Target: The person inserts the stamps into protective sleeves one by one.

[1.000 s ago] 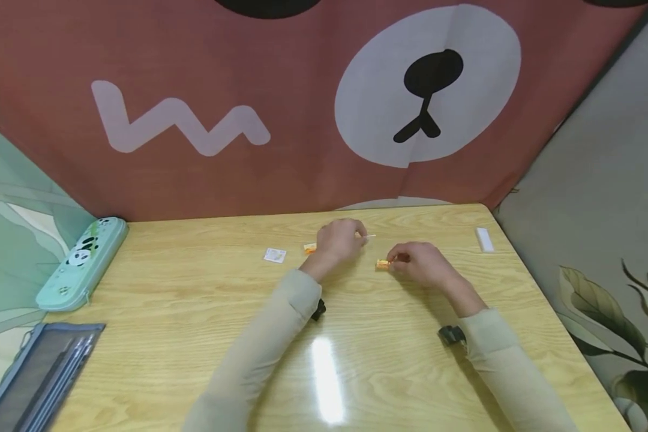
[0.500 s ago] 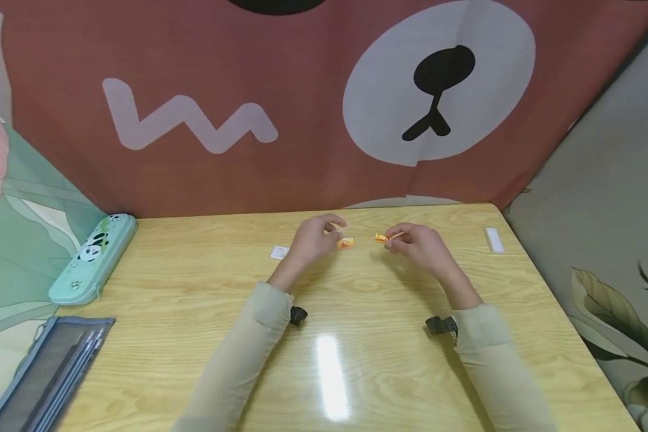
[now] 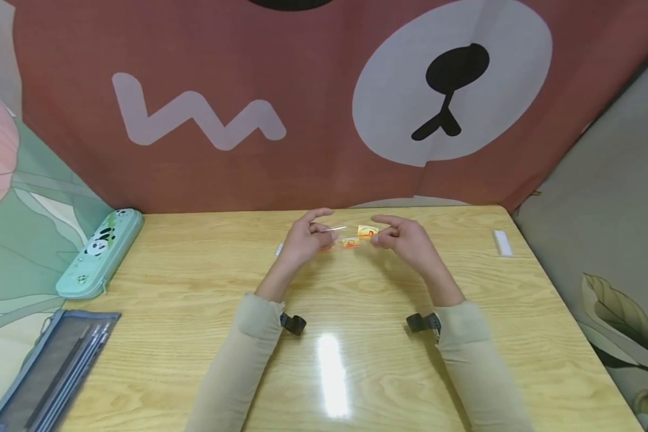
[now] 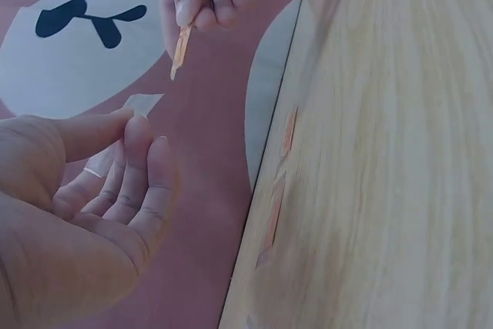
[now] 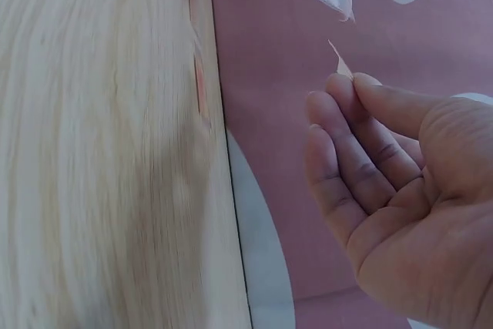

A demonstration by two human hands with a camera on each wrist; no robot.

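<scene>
In the head view my left hand (image 3: pixel 303 239) pinches a small clear plastic bag (image 4: pixel 145 104) between thumb and forefinger. To its right, my right hand (image 3: pixel 410 239) holds a small flat orange-and-yellow printed piece (image 3: pixel 367 231) by its edge, thumb against forefinger. The bag and this piece are held above the table, a short gap apart. A similar orange piece (image 3: pixel 350 242) lies on the table below them. Another orange piece (image 4: pixel 271 217) shows on the table in the left wrist view. A small white card (image 3: pixel 279 249) is mostly hidden behind my left hand.
A white block (image 3: pixel 502 243) lies near the table's right edge. At the left are a mint panda pencil case (image 3: pixel 99 255) and a dark mesh pouch (image 3: pixel 75 366) holding long thin things. A reddish printed cloth (image 3: pixel 302 174) hangs behind the wooden table (image 3: pixel 194 288).
My right hand has lifted the orange piece from the table and moved it left and up. My left hand has moved left with the clear bag, uncovering an orange piece on the table.
</scene>
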